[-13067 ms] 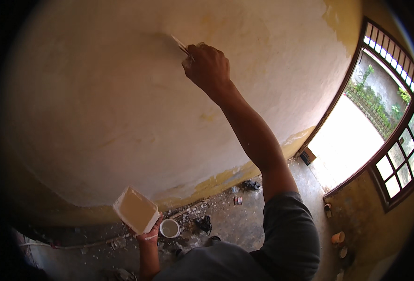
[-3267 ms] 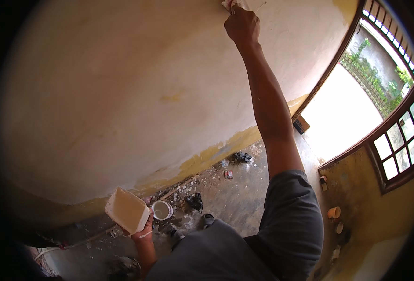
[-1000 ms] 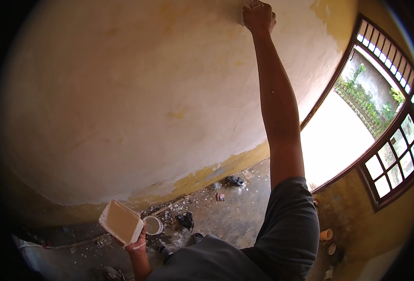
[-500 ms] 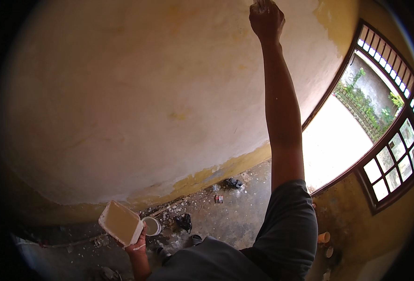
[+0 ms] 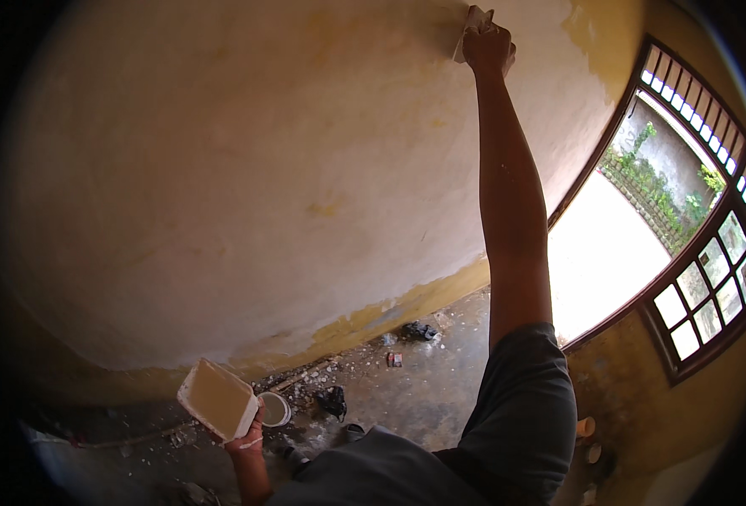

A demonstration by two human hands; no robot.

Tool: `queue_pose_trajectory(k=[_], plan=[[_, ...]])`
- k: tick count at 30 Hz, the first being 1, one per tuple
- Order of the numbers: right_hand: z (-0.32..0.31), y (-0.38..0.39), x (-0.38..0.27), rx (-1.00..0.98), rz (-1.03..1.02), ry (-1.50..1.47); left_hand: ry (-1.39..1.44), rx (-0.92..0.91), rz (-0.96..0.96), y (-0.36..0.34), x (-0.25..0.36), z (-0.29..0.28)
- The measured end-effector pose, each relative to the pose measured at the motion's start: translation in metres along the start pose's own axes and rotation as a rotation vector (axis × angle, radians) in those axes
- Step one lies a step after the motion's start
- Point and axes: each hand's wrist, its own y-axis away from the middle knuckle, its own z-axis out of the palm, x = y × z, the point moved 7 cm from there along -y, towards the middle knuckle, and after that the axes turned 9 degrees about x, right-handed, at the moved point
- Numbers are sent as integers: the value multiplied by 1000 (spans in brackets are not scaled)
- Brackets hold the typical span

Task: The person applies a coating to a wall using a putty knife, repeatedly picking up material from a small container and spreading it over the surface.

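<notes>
Up high, my right arm stretches toward the patchy off-white wall [image 5: 263, 177]. My right hand [image 5: 488, 49] is closed round a flat, pale putty scraper [image 5: 461, 46] that appears to be against the wall; its working edge is partly hidden by the fingers. Low on the left, my left hand [image 5: 247, 437] grips a squarish white tub [image 5: 217, 399] by its side. The tub is tilted, and its beige inside shows. Whitish smears mark the left hand near the wrist. Just beside the tub, a round white bucket [image 5: 284, 411] stands on the floor.
Debris and white flakes litter the concrete floor [image 5: 449, 379] along the wall's foot, with black plastic bags [image 5: 332, 402] and a small red-and-white packet [image 5: 394, 360]. To the right are a bright doorway [image 5: 601, 244] and a barred, paned window frame [image 5: 702, 295]. Orange pots [image 5: 586, 427] stand lower right.
My right hand has come slightly down the wall, bringing the scraper more fully into sight. My left hand and the tub have barely moved.
</notes>
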Motion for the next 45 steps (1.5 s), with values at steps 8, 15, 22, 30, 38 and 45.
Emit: queue_pose_trajectory(k=[8,15,22,30,38,45], plan=[[22,30,-61,34,-673,-34,14,-12,-39,-7,-8,-7],[-27,101,-15,-414,-518,-222,18,50,-22,-3,-2,-10],[-31,-21,175,10,194,-98,-7,9,-14,-2,-9,-11],[-2,-21,141,-44,31,180,1,121,-18,-4,-17,-4],[-17,43,125,-110,260,-300,-57,132,-2,-12,-25,-22],[-34,79,87,164,-116,-232,-49,203,-52,-14,-31,-34]])
